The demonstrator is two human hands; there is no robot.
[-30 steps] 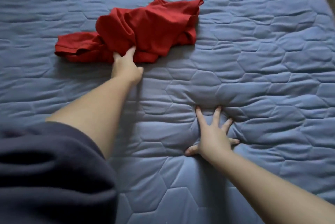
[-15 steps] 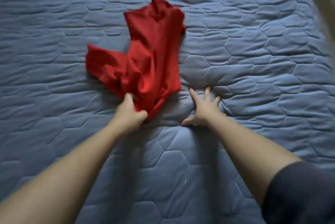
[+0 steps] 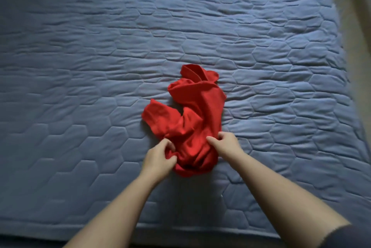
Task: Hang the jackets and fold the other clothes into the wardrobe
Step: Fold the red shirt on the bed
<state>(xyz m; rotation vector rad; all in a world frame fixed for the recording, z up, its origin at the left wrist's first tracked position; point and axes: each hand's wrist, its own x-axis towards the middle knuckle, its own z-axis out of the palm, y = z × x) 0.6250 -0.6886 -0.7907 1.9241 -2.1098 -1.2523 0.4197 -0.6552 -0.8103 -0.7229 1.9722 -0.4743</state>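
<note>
A red shirt [image 3: 192, 127] lies crumpled on a blue quilt [image 3: 80, 66], a little right of the middle of the view and in the nearer half of the bed. It is bunched into a narrow heap that runs away from the person. A folded band of cloth, perhaps the collar, sits at the far end, and one short lobe that looks like a sleeve sticks out to the left. The near end is rolled under itself into a thick, rounded lump.

Both hands are on that near end. The left hand [image 3: 160, 157] sits at the shirt's lower left edge with its fingers curled inward, thumb and fingers pinching a fold of the red cloth. The right hand [image 3: 224, 144] is at the lower right edge. Its thumb lies across the top of the cloth, pointing left, and its fingers are bent over the edge, so it too grips the shirt. How much cloth it has under the fingers cannot be told. The hands are near each other, with a strip of shirt between them.

Both forearms are bare and reach in from the bottom of the view. A dark sleeve [image 3: 349, 237] shows at the lower right corner.

The quilt is stitched in hexagons and rippled with shallow wrinkles. Its near edge runs along the bottom, and a pale strip of floor [image 3: 359, 26] shows past its right side, blurred.
</note>
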